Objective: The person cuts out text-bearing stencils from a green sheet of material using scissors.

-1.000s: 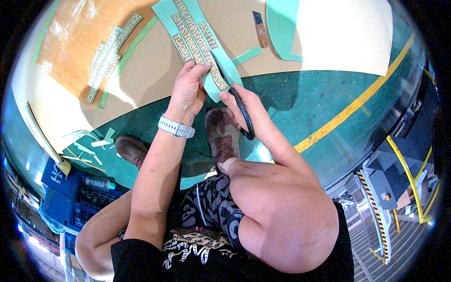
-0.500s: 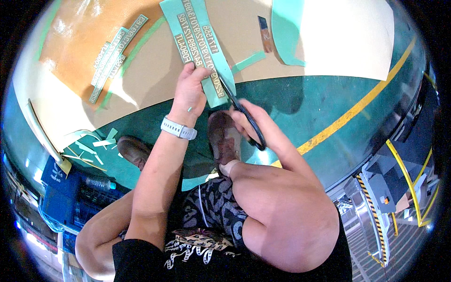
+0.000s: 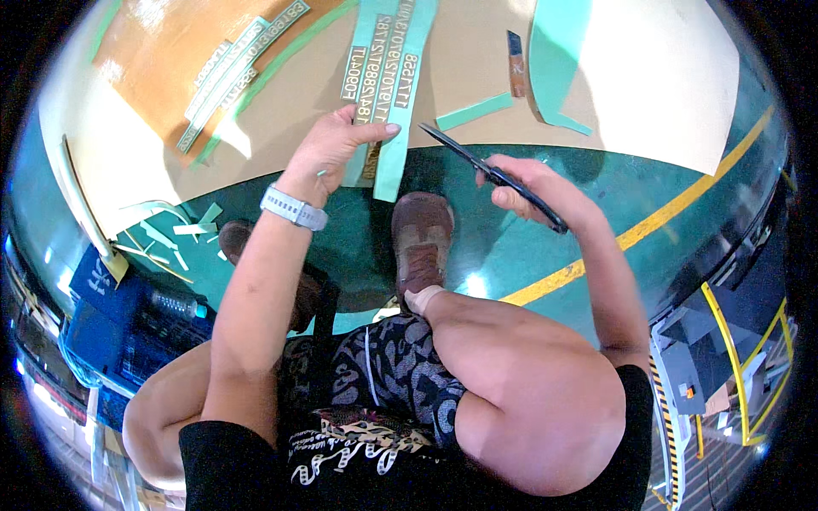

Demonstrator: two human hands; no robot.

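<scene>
A pale grey wristwatch [image 3: 294,208] bands the left wrist. Patterned black-and-grey shorts [image 3: 400,375], a black printed shirt [image 3: 341,451] and brown shoes [image 3: 421,238] are worn.

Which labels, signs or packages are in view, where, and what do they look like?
Green label strip: long, pale green with rows of cream lettering, on the brown board, left hand pinching its near end.
Second lettered strip: same colours, lying diagonally on the board, upper left.
Blue crate: lower left on the floor.
Right hand holds black scissors.
</scene>
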